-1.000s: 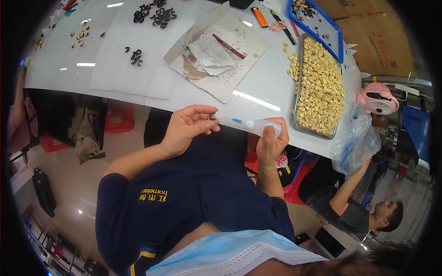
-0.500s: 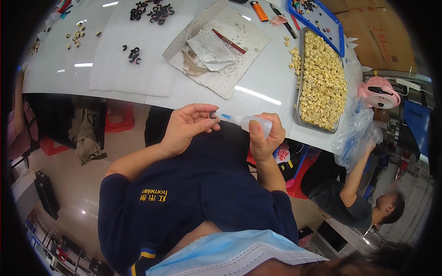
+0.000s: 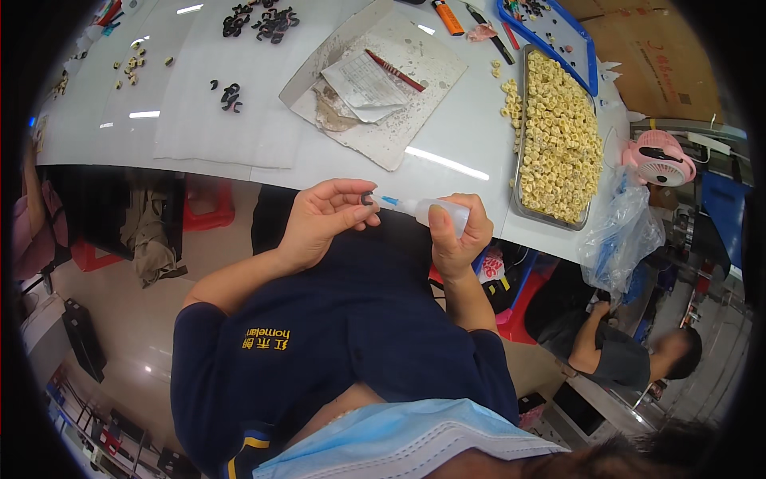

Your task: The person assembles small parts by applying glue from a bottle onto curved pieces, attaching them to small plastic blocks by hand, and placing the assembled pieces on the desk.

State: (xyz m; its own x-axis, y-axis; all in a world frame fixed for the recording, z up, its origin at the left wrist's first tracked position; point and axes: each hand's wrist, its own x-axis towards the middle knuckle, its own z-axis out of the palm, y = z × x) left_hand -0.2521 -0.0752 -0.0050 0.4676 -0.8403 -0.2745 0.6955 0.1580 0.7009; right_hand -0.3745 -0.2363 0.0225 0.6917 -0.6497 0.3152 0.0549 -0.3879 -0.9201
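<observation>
Between the thumb and fingers of my left hand is a small dark C-shaped piece, held up in front of me just off the table edge. My right hand grips a translucent white squeeze bottle lying sideways, thumb pressed on its side. The bottle's blue needle tip points left at the dark piece, with a small gap between them. Similar dark curved pieces lie in piles and in a smaller cluster on the table.
Small cream-coloured pieces fill a metal tray at the right. A dirty white board bears paper and a red pen. Behind are an orange lighter and a blue tray. A pink fan and a seated co-worker are at the right.
My hands, the dark piece and the bottle stay almost in place. The co-worker at the right has lowered an arm from the clear plastic bag.
</observation>
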